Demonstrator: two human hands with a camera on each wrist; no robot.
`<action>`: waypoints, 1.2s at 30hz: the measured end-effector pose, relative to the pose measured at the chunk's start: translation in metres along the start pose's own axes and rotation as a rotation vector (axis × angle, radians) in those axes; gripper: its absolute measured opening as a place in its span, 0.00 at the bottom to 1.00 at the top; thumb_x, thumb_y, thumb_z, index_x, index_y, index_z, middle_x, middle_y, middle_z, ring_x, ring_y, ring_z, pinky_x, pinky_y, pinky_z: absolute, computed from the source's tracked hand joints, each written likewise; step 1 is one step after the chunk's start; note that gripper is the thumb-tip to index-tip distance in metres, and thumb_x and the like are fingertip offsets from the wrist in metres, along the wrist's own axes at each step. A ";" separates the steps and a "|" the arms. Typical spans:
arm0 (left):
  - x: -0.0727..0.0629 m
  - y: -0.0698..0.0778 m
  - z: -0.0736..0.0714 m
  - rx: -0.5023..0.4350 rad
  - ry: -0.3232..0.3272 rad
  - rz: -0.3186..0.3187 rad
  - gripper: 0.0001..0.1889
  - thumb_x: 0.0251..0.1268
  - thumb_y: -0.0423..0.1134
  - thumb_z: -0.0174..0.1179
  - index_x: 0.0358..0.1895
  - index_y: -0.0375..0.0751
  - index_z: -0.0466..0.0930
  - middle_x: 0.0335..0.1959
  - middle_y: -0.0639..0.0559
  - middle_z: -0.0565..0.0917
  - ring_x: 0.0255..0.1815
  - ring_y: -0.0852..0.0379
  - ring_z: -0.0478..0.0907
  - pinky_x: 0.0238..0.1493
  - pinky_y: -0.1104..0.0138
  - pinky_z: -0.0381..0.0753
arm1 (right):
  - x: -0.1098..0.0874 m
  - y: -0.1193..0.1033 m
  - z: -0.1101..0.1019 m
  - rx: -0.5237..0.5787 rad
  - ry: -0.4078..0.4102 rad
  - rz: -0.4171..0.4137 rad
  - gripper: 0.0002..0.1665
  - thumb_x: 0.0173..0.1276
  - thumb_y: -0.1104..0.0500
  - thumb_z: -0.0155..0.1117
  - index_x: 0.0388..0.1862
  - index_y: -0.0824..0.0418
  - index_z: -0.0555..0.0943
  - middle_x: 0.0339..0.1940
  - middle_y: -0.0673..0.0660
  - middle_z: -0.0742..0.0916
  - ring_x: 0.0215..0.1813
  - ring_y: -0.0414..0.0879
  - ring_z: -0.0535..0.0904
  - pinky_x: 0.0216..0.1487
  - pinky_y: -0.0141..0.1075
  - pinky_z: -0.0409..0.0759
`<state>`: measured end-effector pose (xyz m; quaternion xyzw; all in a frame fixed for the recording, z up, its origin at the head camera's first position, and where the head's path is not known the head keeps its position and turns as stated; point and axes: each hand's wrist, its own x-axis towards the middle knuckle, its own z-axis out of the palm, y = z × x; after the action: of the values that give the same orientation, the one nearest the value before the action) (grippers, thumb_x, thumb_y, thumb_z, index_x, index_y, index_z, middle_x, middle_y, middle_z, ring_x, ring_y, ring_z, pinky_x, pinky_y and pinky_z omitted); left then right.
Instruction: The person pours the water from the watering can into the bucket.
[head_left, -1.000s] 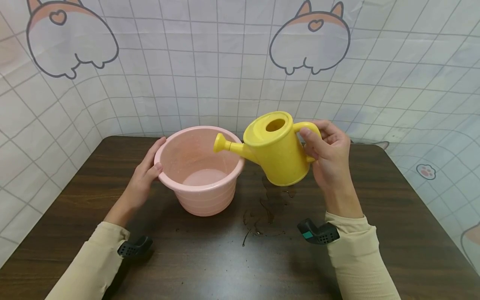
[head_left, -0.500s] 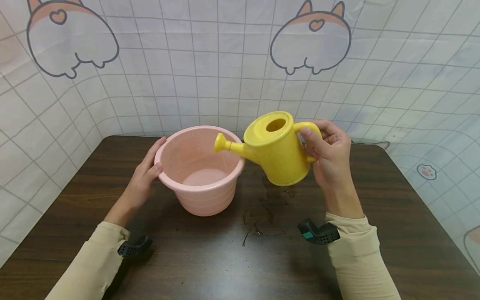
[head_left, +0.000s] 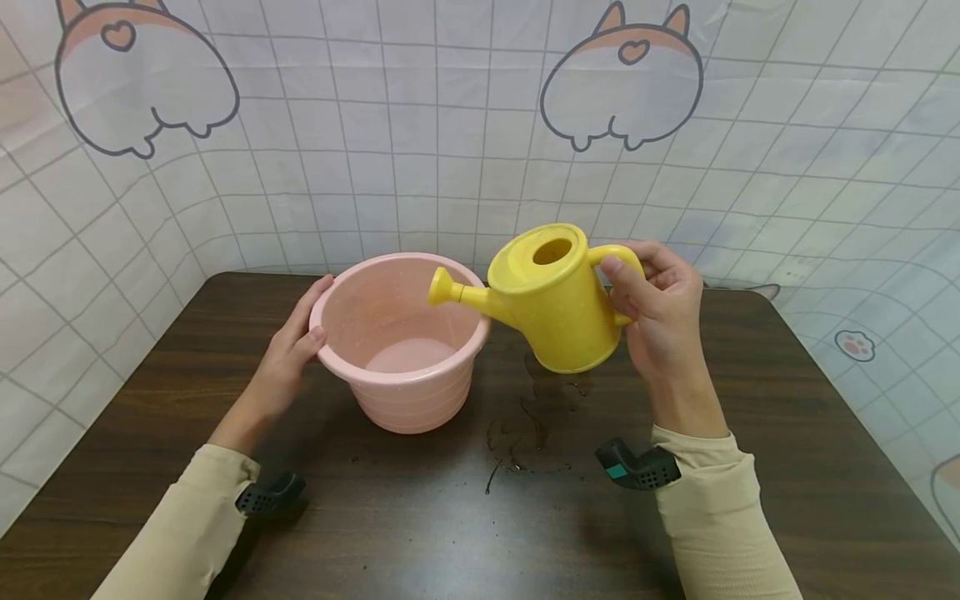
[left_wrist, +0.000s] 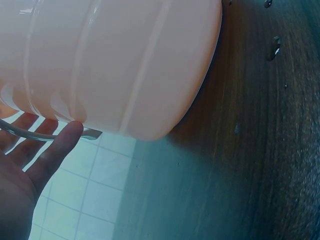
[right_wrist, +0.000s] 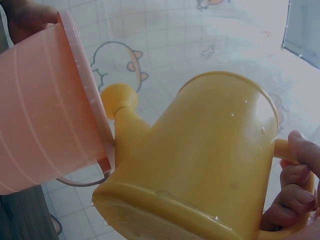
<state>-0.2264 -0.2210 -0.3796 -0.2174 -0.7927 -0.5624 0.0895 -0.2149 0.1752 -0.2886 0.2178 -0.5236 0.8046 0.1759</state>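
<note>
In the head view a pink plastic bucket [head_left: 408, 404] stands on the table, its mouth tipped slightly towards the right. My left hand [head_left: 281, 358] holds its left side, with the thumb at the rim. Seen from the left wrist, the fingers [left_wrist: 57, 150] lie against the outer wall beside a thin grey handle [left_wrist: 30, 132]. A yellow watering can [head_left: 562, 317] is held in the air by my right hand [head_left: 660, 308], fingers curled through its handle. The can leans left, and its spout head [head_left: 442, 286] is over the bucket's mouth. Whether water runs out, I cannot tell.
Water streaks [head_left: 517, 446] wet the dark wooden table [head_left: 420, 533] between bucket and can. Drops cling to the can's underside in the right wrist view. A white gridded cloth [head_left: 420, 125] with cartoon animals hangs behind the table and along its sides.
</note>
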 end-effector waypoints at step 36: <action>-0.001 -0.001 0.001 -0.011 0.001 0.024 0.30 0.72 0.42 0.38 0.77 0.59 0.50 0.76 0.50 0.58 0.64 0.62 0.66 0.51 0.77 0.73 | -0.001 0.001 -0.002 -0.003 0.005 -0.001 0.07 0.65 0.71 0.61 0.34 0.64 0.84 0.25 0.51 0.86 0.17 0.42 0.59 0.24 0.34 0.50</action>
<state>-0.2254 -0.2204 -0.3812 -0.2271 -0.7869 -0.5658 0.0953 -0.2147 0.1763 -0.2901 0.2160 -0.5243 0.8042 0.1780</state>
